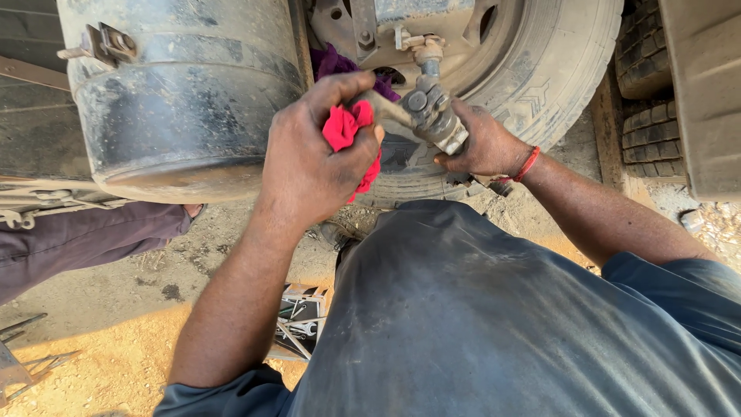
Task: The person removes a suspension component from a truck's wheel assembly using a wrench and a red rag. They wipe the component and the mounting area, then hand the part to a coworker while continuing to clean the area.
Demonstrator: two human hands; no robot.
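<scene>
My left hand (312, 158) grips a red rag (345, 130) and presses it against a greasy metal fitting (431, 108) under a truck. My right hand (482, 143), with a red thread band at the wrist, holds the lower end of that fitting from the right. The fitting hangs from a pipe joint (427, 51) in front of a large tyre (540, 69). Both hands touch the same part, close together.
A dirty cylindrical metal tank (181, 93) fills the upper left. Another person's purple-sleeved limb (85, 239) lies on the sandy ground at left. An open box of wrenches (301, 324) sits on the ground below my arms. A second tyre (644, 85) stands at right.
</scene>
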